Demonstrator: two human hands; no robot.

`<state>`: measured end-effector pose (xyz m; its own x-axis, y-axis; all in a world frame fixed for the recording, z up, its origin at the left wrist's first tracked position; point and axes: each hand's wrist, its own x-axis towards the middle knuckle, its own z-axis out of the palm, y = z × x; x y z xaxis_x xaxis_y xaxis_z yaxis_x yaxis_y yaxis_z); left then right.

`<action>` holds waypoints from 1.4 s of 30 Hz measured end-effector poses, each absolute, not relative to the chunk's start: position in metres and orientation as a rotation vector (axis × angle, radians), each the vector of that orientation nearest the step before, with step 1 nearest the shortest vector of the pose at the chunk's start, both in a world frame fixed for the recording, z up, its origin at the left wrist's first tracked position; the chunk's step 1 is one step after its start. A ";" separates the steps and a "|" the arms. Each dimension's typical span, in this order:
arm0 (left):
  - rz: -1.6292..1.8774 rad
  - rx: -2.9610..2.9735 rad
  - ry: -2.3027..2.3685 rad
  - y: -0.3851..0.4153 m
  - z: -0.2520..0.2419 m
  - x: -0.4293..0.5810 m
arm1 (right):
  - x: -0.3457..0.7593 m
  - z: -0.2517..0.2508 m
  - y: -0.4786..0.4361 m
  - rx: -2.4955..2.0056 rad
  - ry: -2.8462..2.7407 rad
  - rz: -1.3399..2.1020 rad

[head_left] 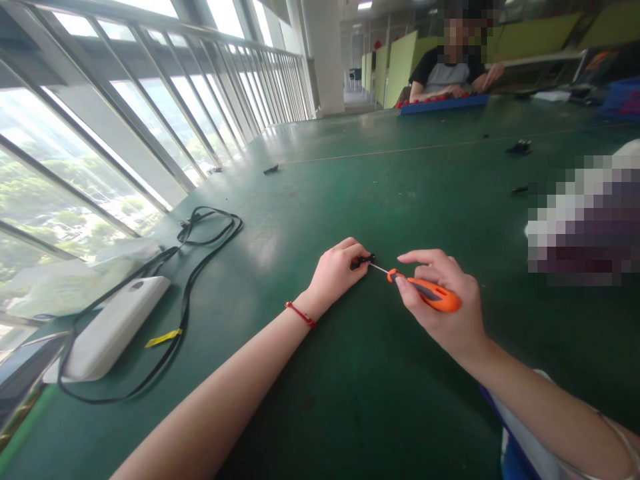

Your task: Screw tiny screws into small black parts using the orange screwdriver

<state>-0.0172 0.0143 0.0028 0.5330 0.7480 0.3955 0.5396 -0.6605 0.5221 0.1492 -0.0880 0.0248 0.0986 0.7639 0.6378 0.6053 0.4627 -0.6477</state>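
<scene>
My left hand [340,268] rests on the green table, its fingers closed around a small black part [364,260] whose kind I cannot make out. In my right hand [450,307] lies a screwdriver [433,295] with an orange and grey handle. Its thin metal shaft points left, and the tip meets or nearly meets the black part. The right index finger is stretched out above the handle, while the thumb presses against its near side. My left fingers hide much of the black part.
A white power strip [117,327] with a looped black cable [187,293] lies left, beside a metal railing [150,80]. Small black pieces [520,147] lie right on the table [320,187]. Across it sits a person [450,73] behind a blue tray [445,105].
</scene>
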 end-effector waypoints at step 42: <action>0.862 2.441 1.072 0.014 0.004 -0.017 | 0.149 0.026 -0.088 -1.240 -1.608 0.152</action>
